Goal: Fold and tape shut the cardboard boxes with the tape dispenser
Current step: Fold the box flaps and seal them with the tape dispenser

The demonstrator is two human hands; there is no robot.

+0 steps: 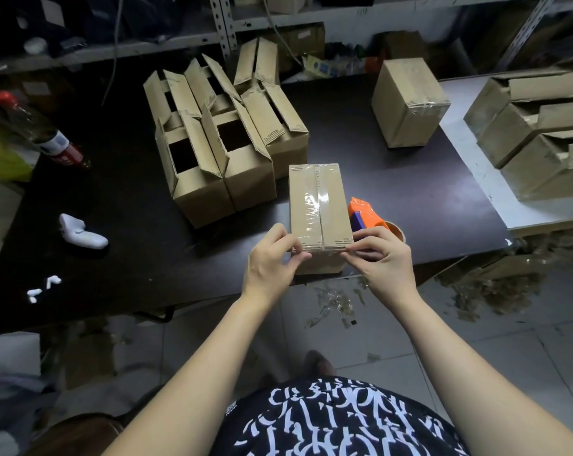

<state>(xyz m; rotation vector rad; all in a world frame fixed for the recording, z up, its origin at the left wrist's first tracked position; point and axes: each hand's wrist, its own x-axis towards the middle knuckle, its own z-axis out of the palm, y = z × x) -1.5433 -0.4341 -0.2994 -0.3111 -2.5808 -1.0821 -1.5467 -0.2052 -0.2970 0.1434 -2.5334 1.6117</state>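
A closed cardboard box (318, 199) stands at the near edge of the dark table (140, 225), clear tape running along its top seam. My left hand (272, 258) pinches the box's near left top corner. My right hand (380, 255) pinches the near right top corner. Just right of the box lies the orange and purple tape dispenser (366, 213) with its tape roll (396, 229), partly hidden behind my right hand.
Several open boxes (212, 139) with raised flaps stand behind and to the left. A taped box (408, 100) sits at the back right. More boxes (535, 126) are stacked on a white surface at right. A bottle (41, 130) lies far left; tape scraps litter the floor.
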